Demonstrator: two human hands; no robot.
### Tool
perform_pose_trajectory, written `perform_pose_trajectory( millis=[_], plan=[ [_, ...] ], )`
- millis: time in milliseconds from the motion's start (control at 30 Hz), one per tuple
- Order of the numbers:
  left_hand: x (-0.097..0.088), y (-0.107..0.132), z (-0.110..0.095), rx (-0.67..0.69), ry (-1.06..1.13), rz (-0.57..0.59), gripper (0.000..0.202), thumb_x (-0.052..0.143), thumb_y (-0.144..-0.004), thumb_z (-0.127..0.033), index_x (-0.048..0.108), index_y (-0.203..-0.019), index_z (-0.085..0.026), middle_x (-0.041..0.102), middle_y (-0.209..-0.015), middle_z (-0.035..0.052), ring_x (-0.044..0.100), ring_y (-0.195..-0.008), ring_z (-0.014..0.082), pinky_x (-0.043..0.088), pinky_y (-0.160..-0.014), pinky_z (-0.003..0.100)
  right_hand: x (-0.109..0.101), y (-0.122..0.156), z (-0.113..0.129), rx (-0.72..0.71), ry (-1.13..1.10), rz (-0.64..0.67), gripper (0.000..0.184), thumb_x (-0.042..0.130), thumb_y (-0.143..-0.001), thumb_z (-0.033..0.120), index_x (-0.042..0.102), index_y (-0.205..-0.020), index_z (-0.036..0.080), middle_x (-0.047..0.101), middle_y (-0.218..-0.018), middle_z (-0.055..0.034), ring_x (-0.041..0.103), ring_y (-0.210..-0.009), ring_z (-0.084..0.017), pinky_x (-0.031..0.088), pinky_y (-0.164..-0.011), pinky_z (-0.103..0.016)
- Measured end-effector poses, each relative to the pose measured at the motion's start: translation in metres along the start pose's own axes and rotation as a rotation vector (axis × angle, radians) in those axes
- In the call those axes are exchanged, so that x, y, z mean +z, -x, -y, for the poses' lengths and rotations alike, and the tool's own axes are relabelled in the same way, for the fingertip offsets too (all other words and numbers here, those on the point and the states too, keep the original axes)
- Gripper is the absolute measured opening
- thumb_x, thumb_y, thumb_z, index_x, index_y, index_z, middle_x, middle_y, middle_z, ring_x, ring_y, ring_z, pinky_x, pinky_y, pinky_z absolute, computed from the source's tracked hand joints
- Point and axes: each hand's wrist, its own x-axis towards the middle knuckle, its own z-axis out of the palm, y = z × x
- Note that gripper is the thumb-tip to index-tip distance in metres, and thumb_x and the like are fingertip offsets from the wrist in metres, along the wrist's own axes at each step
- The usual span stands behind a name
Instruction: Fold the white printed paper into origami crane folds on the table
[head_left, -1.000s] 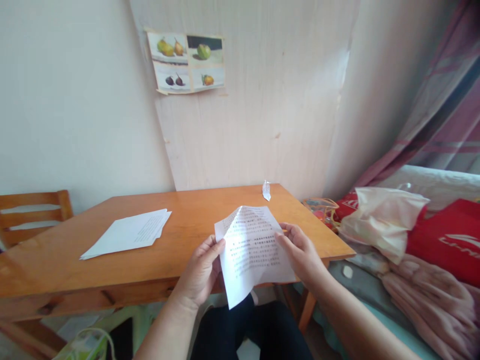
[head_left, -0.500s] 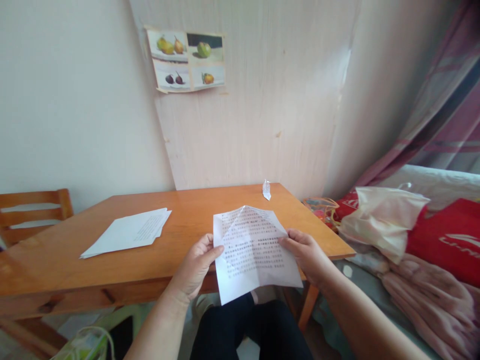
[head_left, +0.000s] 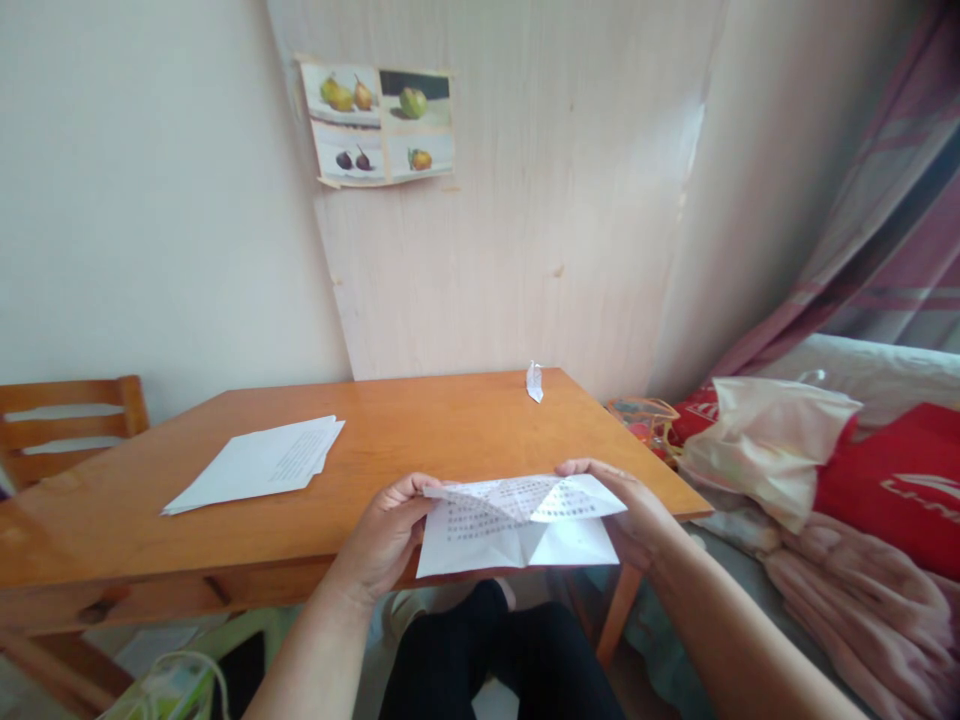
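A creased sheet of printed paper (head_left: 517,530) is held between my two hands, just over the front edge of the wooden table (head_left: 420,425). Its far part is folded or tipped over, so printed text shows above and a plainer white area below. My left hand (head_left: 394,525) pinches the sheet's left side with the thumb on top. At the right side my right hand (head_left: 615,505) grips the paper, its fingers partly behind the sheet. Farther back on the table stands a small folded paper piece (head_left: 534,382).
On the table's left lies a stack of paper sheets (head_left: 255,465). A wooden chair (head_left: 71,425) is at the far left. To the right are an orange-rimmed basket (head_left: 645,420), a cream bag (head_left: 765,435), a red bag (head_left: 892,480) and a pink cloth (head_left: 847,590).
The sheet went from open and facing me, text showing, to tipped flatter with its far part folded over. My right hand shifted slightly right and turned; my left hand stays at the left side.
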Motion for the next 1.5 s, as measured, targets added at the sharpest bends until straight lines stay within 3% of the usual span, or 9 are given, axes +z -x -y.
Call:
perform_pose_trajectory(
  millis=[100, 200, 400, 667, 1067, 1233, 1333, 1400, 1500],
  plan=[
    [-0.001, 0.002, -0.002, -0.009, -0.04, 0.006, 0.016, 0.081, -0.072, -0.024, 0.068, -0.078, -0.017, 0.075, -0.093, 0.0075, 0.071, -0.081, 0.0208, 0.053, -0.075, 0.031, -0.005, -0.002, 0.0, 0.192, -0.259, 0.122, 0.03, 0.058, -0.085, 0.043, 0.07, -0.099, 0.019, 0.076, -0.091, -0.01, 0.072, -0.083, -0.029, 0.055, -0.079, -0.044],
    [-0.001, 0.003, -0.003, 0.022, -0.125, 0.006, 0.015, 0.079, -0.075, -0.027, 0.068, -0.078, -0.017, 0.074, -0.084, 0.0057, 0.069, -0.075, 0.0195, 0.051, -0.07, 0.029, -0.008, -0.004, -0.003, 0.221, -0.333, 0.183, 0.045, 0.052, -0.088, 0.056, 0.071, -0.095, 0.017, 0.075, -0.094, -0.0131, 0.071, -0.088, -0.03, 0.053, -0.084, -0.046],
    [-0.001, 0.004, -0.003, 0.023, -0.231, 0.0, 0.011, 0.07, -0.08, -0.027, 0.072, -0.082, -0.017, 0.071, -0.077, 0.004, 0.063, -0.068, 0.016, 0.045, -0.062, 0.025, -0.012, -0.009, -0.018, 0.045, -0.03, 0.06, 0.03, 0.079, -0.072, 0.032, 0.069, -0.097, 0.018, 0.07, -0.084, -0.0029, 0.064, -0.074, -0.019, 0.049, -0.07, -0.03],
    [-0.002, 0.008, -0.006, 0.001, -0.237, 0.084, 0.037, 0.057, -0.09, -0.052, 0.073, -0.098, -0.019, 0.072, -0.091, 0.0074, 0.065, -0.08, 0.0213, 0.048, -0.071, 0.03, -0.001, -0.006, -0.009, -0.045, 0.143, 0.04, 0.049, 0.069, -0.075, 0.035, 0.058, -0.121, 0.021, 0.062, -0.073, 0.0037, 0.058, -0.061, -0.015, 0.042, -0.057, -0.026],
    [0.021, 0.006, 0.003, -0.142, -0.51, 0.314, 0.021, 0.076, -0.08, -0.036, 0.072, -0.084, -0.017, 0.072, -0.081, 0.007, 0.064, -0.07, 0.0176, 0.044, -0.062, 0.025, 0.027, 0.0, 0.009, -0.227, 0.472, 0.261, 0.055, 0.057, -0.084, 0.021, 0.049, -0.138, 0.023, 0.055, -0.076, 0.0043, 0.05, -0.058, -0.011, 0.038, -0.052, -0.023],
    [0.022, 0.001, 0.014, -0.123, -0.341, 0.144, 0.025, 0.076, -0.081, -0.038, 0.067, -0.085, -0.015, 0.072, -0.083, 0.0079, 0.066, -0.071, 0.0192, 0.049, -0.065, 0.028, 0.025, -0.012, 0.004, -0.368, 0.398, -0.14, 0.062, 0.067, -0.086, 0.043, 0.048, -0.141, 0.02, 0.066, -0.116, -0.0097, 0.062, -0.104, -0.022, 0.049, -0.088, -0.036],
    [0.02, 0.0, 0.015, -0.09, -0.17, 0.082, 0.025, 0.075, -0.082, -0.038, 0.065, -0.09, -0.015, 0.073, -0.087, 0.0088, 0.069, -0.076, 0.0219, 0.052, -0.072, 0.033, 0.023, -0.012, -0.004, -0.282, 0.247, -0.295, 0.061, 0.063, -0.087, 0.055, 0.054, -0.134, 0.018, 0.067, -0.118, -0.0123, 0.062, -0.11, -0.026, 0.049, -0.087, -0.037],
    [0.021, 0.001, 0.015, -0.066, -0.088, 0.065, 0.025, 0.075, -0.082, -0.035, 0.064, -0.093, -0.015, 0.074, -0.089, 0.0089, 0.07, -0.079, 0.023, 0.053, -0.077, 0.036, 0.026, -0.005, -0.011, -0.154, 0.21, -0.23, 0.057, 0.063, -0.086, 0.059, 0.061, -0.125, 0.017, 0.069, -0.115, -0.0126, 0.063, -0.106, -0.027, 0.051, -0.078, -0.034],
    [0.026, 0.003, 0.015, -0.04, -0.019, 0.081, 0.024, 0.074, -0.083, -0.032, 0.064, -0.097, -0.015, 0.074, -0.093, 0.01, 0.071, -0.082, 0.0247, 0.053, -0.083, 0.041, 0.037, 0.009, -0.021, 0.013, 0.162, 0.057, 0.048, 0.06, -0.089, 0.06, 0.07, -0.108, 0.017, 0.073, -0.102, -0.0115, 0.067, -0.092, -0.024, 0.049, -0.067, -0.03]
  ],
)
